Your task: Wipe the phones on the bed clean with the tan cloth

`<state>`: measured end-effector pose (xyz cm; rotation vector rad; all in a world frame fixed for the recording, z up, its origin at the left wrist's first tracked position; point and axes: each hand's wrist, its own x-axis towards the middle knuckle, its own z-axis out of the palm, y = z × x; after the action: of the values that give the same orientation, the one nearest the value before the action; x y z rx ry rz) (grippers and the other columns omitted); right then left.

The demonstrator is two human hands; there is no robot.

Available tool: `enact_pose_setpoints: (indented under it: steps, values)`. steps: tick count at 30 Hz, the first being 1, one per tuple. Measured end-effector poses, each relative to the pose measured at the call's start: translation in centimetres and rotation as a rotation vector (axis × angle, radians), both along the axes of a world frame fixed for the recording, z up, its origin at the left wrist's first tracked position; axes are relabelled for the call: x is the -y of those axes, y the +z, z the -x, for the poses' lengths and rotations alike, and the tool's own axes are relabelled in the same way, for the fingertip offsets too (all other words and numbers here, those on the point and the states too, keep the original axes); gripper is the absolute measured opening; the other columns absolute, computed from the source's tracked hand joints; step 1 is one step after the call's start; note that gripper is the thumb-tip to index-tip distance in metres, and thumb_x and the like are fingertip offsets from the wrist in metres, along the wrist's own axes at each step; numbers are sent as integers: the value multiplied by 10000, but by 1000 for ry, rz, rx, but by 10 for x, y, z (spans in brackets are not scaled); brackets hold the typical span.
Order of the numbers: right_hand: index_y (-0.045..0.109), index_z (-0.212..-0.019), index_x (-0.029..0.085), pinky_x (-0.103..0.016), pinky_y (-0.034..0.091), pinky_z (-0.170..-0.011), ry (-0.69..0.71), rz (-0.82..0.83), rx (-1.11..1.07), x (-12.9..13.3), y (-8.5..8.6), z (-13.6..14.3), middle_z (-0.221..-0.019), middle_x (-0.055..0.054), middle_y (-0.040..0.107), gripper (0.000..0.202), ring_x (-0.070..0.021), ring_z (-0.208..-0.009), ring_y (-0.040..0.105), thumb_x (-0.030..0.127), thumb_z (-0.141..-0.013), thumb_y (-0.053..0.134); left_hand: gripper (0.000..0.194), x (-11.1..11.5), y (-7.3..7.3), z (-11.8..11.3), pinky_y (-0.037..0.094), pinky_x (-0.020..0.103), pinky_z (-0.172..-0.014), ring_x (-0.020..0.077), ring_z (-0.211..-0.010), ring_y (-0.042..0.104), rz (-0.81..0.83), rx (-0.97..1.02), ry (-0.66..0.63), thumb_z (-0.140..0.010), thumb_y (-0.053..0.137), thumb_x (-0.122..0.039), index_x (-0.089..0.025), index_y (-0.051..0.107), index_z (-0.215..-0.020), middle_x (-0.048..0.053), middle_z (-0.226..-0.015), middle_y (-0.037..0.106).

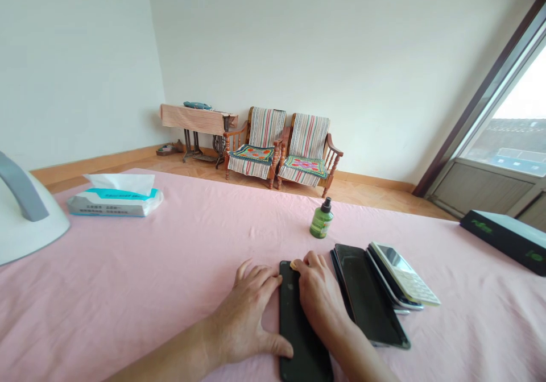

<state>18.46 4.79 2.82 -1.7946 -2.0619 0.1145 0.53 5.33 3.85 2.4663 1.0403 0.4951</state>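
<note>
A black smartphone [294, 325] lies back side up on the pink cloth, its long side running away from me. My left hand [249, 308] is spread along its left edge, with fingertips at the upper edge and the thumb resting on the lower part. Near the phone's top end, my right hand [322, 291] pinches a small pale yellow piece [294, 265] against the back, by the camera corner. The fingers hide most of that piece, so its kind is unclear. Right of this hand lies another dark phone [371, 297], partly on top of further devices.
A white keypad phone [403, 274] tops a stack at the right. Beyond my hands stands a green spray bottle [321, 220]. A tissue pack [115, 200] and a white appliance [29, 223] are at left, a black box [503, 243] at far right. Two chairs [305, 149] stand behind.
</note>
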Motion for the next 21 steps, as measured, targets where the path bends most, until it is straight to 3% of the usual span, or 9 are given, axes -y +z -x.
enact_pose_setpoints:
  steps: [21]
  values:
    - [684, -919, 154, -275, 412, -738, 3, 23, -38, 6, 4, 1, -895, -97, 577, 350, -203, -826, 523, 3, -838, 379, 776, 2, 0, 1, 198, 541, -1061, 339, -1147, 494, 0, 57, 4, -575, 715, -667, -195, 570, -1175, 115, -1220, 583]
